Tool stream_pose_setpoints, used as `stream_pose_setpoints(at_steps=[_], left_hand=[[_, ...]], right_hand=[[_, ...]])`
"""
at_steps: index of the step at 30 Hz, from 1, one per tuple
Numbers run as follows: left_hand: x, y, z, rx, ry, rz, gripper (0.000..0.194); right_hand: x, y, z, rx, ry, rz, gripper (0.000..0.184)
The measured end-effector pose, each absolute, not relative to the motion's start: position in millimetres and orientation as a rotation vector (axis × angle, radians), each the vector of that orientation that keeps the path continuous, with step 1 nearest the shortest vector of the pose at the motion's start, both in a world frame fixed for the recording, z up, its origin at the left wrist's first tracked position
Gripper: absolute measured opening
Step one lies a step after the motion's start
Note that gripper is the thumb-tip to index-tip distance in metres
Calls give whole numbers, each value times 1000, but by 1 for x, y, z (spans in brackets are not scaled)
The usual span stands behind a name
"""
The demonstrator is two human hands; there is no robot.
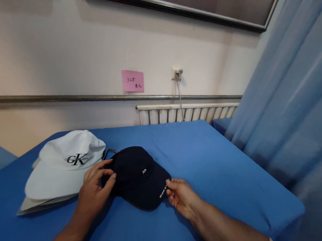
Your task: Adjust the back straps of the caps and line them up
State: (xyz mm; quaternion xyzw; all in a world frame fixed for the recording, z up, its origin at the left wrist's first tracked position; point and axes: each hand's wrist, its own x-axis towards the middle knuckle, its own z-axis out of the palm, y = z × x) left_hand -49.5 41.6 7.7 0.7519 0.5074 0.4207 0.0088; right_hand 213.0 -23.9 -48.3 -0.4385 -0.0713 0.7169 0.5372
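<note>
A dark navy baseball cap [135, 177] with a small white logo and white lettering along its brim lies in front of me. My right hand [180, 196] pinches the brim's edge between thumb and fingers. At the cap's back left, my left hand [98, 184] has its thumb and fingers closed on the rim of the crown. Just left of that hand sits a white cap [62, 165] with black letters on its front. It rests on top of other pale headwear [32, 207], of which only the edges of the brims show.
All the caps are on a table or bed covered in blue cloth [228, 175]. Behind it are a radiator [188, 113], a wall rail [97, 97], a pink note [132, 81] and a socket with a plugged-in cord [177, 74]. A blue curtain [290, 92] hangs at right.
</note>
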Motion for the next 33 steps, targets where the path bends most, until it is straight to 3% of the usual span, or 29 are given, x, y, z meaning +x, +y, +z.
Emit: stream_pose_setpoints(at_steps=[7,11,15,19,22,26,33], left_hand=[[-45,44,-12,2362,1509,1239,18],[-14,50,-33,2456,1333,989,17],[37,67,-49,2546,1180,732,28],[71,86,-55,2605,1137,699,26],[75,91,-56,2607,1103,721,25],[67,93,-58,2587,1099,690,23],[61,97,-60,2566,1076,672,23]], right_hand=[[282,11,-46,-911,-250,1477,25],[337,51,-45,-879,-231,1255,25],[390,97,-45,-869,-193,1133,27],[433,138,-45,-875,-148,1035,22],[455,165,-48,-907,-115,990,5],[473,191,-60,-974,-49,963,32],[488,206,-79,-1081,63,980,34]])
